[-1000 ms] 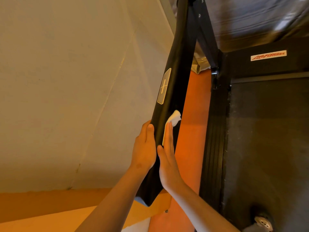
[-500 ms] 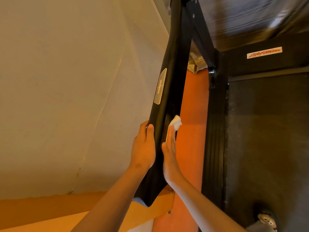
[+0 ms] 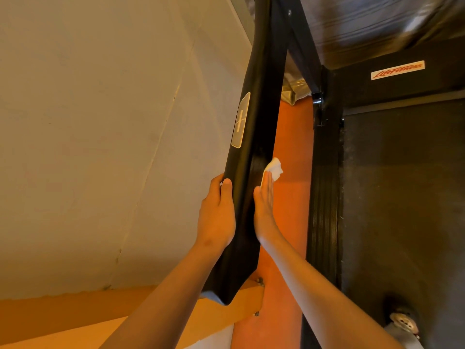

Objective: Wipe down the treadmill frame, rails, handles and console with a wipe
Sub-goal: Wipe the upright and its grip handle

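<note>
White wipe, black handrail with grey badge, orange floor, beige wall.

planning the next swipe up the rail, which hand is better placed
Right: the right hand presses the wipe flat against the rail. The left hand only grips the rail's other edge, with no wipe.

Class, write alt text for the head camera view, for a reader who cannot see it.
A person's right hand presses a crumpled white wipe against a long black treadmill frame bar, while the left hand grips the bar's other edge. Around them are a beige wall, an orange floor and the dark treadmill belt.
</note>
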`<action>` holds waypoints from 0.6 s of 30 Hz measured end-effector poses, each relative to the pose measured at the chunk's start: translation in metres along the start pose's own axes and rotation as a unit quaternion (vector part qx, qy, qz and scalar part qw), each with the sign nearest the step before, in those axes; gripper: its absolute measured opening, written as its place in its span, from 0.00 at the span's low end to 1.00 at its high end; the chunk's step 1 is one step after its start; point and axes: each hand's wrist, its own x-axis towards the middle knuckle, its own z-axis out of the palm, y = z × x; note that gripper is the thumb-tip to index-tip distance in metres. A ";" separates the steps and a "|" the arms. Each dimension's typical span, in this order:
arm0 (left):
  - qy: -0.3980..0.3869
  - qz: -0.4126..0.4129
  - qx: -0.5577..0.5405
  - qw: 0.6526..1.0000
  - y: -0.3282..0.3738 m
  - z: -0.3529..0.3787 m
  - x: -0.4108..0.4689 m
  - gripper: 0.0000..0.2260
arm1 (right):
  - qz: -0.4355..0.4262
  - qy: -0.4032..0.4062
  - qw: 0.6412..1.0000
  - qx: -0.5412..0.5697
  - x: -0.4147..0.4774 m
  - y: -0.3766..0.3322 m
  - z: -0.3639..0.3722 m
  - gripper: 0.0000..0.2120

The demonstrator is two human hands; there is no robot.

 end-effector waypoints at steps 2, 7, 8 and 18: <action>-0.002 -0.003 0.004 1.000 0.000 0.000 0.000 0.20 | 0.001 0.004 1.000 0.007 0.011 -0.005 -0.003 0.29; -0.005 0.004 0.016 1.000 0.002 -0.001 -0.001 0.19 | 0.016 -0.025 0.999 0.019 -0.032 0.012 0.000 0.30; -0.006 0.006 0.018 1.000 0.003 -0.001 -0.002 0.19 | 0.018 -0.039 0.999 0.025 -0.049 0.019 0.000 0.29; -0.009 0.002 0.025 1.000 0.005 -0.002 -0.003 0.19 | 0.020 -0.024 0.999 -0.015 -0.020 -0.006 -0.004 0.36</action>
